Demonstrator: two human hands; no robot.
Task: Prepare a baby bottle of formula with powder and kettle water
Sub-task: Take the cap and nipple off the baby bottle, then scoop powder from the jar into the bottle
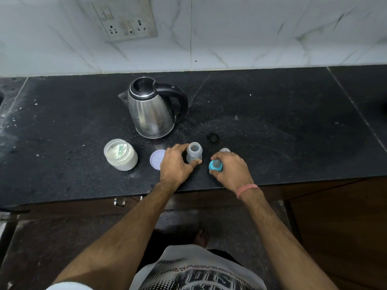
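The left hand has its fingers and thumb curled around the baby bottle, holding it upright on the black counter. The bottle stands near the front edge, at 6 o'clock from the kettle. Its top is open and it looks clear and empty inside. The right hand pinches the blue teat ring, at 3 o'clock from the bottle and close beside it.

I think the step now is putting the teat down so powder can go in. To do it well, set the ring flat, teat up, away from the counter edge so it cannot roll off. Keep the bottle steady with the left hand so it does not tip.

The powder jar sits open at 9 o'clock from the bottle, with white powder and a scoop inside. Its round lid lies flat between the jar and the left hand. A small clear cap sits just behind the right hand
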